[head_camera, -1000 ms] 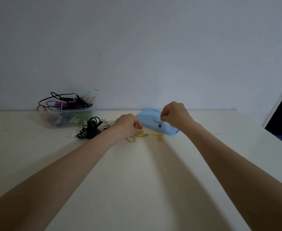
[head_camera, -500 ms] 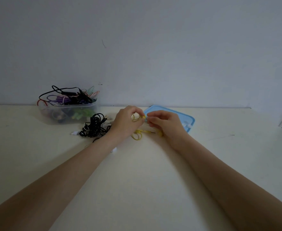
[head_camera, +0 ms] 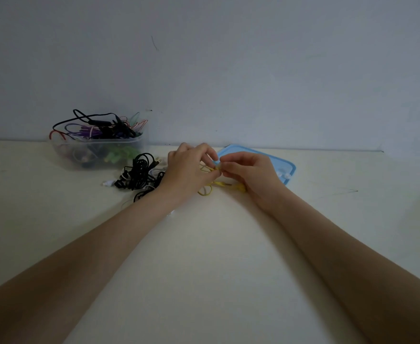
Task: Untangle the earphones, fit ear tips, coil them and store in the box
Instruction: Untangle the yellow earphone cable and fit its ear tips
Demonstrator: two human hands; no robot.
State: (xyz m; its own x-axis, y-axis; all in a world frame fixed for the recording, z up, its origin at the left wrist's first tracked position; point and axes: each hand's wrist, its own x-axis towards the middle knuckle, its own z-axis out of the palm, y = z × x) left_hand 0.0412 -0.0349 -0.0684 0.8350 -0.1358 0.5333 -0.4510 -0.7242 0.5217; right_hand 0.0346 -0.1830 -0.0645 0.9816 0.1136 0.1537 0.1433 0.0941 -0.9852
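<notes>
Yellow earphones (head_camera: 219,184) lie on the cream table, their cable looping under both hands. My left hand (head_camera: 188,171) pinches a yellow earbud at its fingertips. My right hand (head_camera: 249,173) meets it from the right, fingertips pinching the same earbud or a small tip on it; which one is too small to tell. A clear plastic box (head_camera: 97,151) holding several coloured earphones stands at the back left. Its light blue lid (head_camera: 282,163) lies flat behind my right hand.
A tangle of black earphones (head_camera: 139,175) with some white cable lies between the box and my left hand. Small white ear tips (head_camera: 284,174) sit on the lid. The wall runs along the table's far edge; a dark object shows at the far right.
My right hand came down from above the lid to meet my left hand at the yellow earbud. The view has shifted slightly left and closer.
</notes>
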